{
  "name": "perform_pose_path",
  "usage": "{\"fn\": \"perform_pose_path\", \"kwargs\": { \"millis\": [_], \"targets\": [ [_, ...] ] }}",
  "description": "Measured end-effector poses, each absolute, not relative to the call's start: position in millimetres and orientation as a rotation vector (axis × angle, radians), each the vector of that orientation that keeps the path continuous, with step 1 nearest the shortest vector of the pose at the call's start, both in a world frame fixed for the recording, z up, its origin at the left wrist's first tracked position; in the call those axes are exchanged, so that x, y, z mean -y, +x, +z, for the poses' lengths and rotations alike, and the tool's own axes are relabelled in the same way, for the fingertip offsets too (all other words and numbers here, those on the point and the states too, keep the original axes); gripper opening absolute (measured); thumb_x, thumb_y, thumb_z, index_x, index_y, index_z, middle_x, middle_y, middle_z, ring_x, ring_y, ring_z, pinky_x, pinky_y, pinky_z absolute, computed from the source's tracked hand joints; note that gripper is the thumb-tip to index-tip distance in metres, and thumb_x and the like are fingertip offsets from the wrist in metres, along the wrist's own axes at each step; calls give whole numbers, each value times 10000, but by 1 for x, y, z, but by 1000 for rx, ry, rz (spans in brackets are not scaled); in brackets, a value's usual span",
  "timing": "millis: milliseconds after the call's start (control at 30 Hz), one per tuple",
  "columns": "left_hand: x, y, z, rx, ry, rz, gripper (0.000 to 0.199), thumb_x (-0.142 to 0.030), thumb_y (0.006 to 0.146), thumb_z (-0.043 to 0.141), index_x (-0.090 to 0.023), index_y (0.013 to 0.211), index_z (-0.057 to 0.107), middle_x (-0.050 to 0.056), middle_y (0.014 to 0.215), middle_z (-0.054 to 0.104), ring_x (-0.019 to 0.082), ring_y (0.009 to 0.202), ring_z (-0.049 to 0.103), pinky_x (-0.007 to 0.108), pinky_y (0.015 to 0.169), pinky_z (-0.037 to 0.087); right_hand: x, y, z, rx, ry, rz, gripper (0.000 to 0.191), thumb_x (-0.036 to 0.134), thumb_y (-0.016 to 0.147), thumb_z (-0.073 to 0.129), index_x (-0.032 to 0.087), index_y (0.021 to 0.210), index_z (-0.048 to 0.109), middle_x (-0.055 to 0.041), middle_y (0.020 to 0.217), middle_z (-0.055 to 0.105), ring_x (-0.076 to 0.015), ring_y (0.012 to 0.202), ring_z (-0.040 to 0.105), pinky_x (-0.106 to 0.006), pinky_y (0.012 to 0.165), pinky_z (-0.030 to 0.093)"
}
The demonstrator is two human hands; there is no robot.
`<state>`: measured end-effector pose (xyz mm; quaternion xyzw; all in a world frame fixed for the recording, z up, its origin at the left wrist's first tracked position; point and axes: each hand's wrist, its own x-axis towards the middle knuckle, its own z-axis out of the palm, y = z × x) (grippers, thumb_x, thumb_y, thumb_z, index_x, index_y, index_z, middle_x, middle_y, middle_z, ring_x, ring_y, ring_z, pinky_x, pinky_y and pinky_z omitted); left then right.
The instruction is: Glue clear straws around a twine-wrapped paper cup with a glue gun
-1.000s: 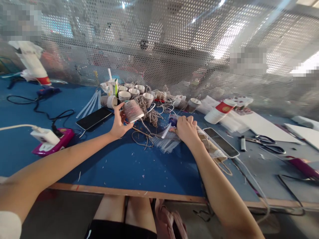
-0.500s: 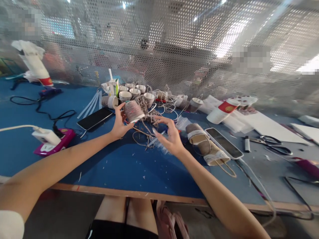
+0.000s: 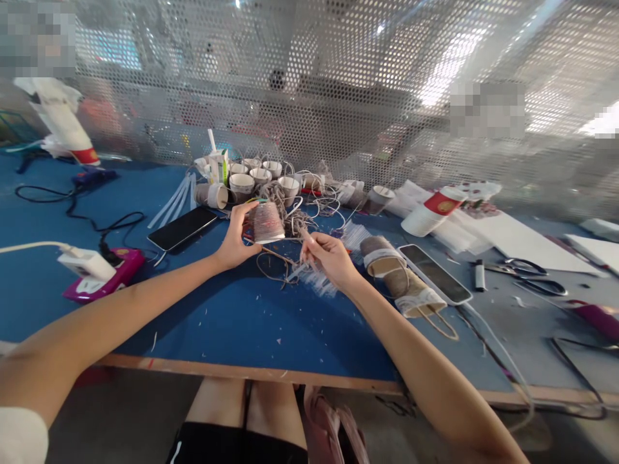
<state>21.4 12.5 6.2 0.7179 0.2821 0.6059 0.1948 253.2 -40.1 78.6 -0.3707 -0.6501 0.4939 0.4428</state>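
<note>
My left hand (image 3: pixel 238 240) is wrapped round a small cup (image 3: pixel 268 222) covered in grey-brown yarn, held tilted above the blue table. To its right, my right hand (image 3: pixel 326 254) is closed in a pinch; a strand of yarn seems to run from the cup's rim to its fingertips. Just behind the cup lies a tangled heap of yarn (image 3: pixel 294 222). Several paper cups (image 3: pixel 242 183) with cords stand beyond it. Clear plastic sticks (image 3: pixel 319 281) lie under my right hand.
A black phone (image 3: pixel 182 229) and a purple power strip (image 3: pixel 104 277) lie at left. On the right are two wrapped cups (image 3: pixel 413 290), another phone (image 3: pixel 435 275), scissors (image 3: pixel 527 274) and a red-banded cup (image 3: pixel 430 209). A perforated metal screen (image 3: pixel 314 96) stands behind.
My right hand has closed from spread fingers into a pinch at the yarn. The cup in my left hand has turned more upright and shifted slightly right.
</note>
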Motion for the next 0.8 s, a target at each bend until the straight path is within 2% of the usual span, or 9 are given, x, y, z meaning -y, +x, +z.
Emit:
{"fn": "perform_pose_path", "kwargs": {
  "millis": [100, 233, 400, 567, 800],
  "targets": [
    [-10, 22, 11, -832, 2116, 1685, 777, -558, 768, 733, -255, 1409, 418, 138, 1325, 442, 298, 1218, 526, 425, 920, 561, 38, 255, 79, 1503, -860, 1268, 483, 661, 749, 739, 199, 682, 617, 31, 540, 563, -90, 456, 486, -230, 417, 389],
    [-6, 22, 14, -844, 2210, 1646, 750, -455, 778, 731, -264, 1423, 400, 128, 1306, 428, 265, 1145, 553, 346, 790, 580, 37, 254, 80, 1420, -795, 1308, 437, 623, 733, 777, 200, 740, 665, 55, 507, 532, -91, 454, 491, -232, 436, 415],
    [-2, 21, 19, -895, 2339, 1580, 741, -333, 773, 730, -271, 1430, 393, 120, 1300, 446, 292, 1222, 528, 393, 861, 583, 36, 253, 80, 1393, -789, 1299, 423, 615, 729, 782, 206, 790, 690, 64, 512, 526, -90, 473, 487, -244, 490, 442],
    [-2, 19, 20, -899, 2371, 1564, 761, -334, 767, 748, -269, 1434, 388, 122, 1314, 440, 301, 1252, 509, 445, 942, 567, 35, 253, 79, 1395, -792, 1270, 419, 618, 733, 776, 213, 784, 683, 57, 528, 544, -93, 504, 496, -247, 522, 434],
    [-6, 22, 11, -795, 2110, 1632, 766, -354, 740, 761, -273, 1400, 380, 138, 1367, 406, 271, 1202, 546, 311, 773, 594, 29, 258, 76, 1351, -869, 1218, 475, 661, 673, 793, 216, 712, 633, 62, 489, 549, -90, 454, 481, -248, 495, 420]
  ]
}}
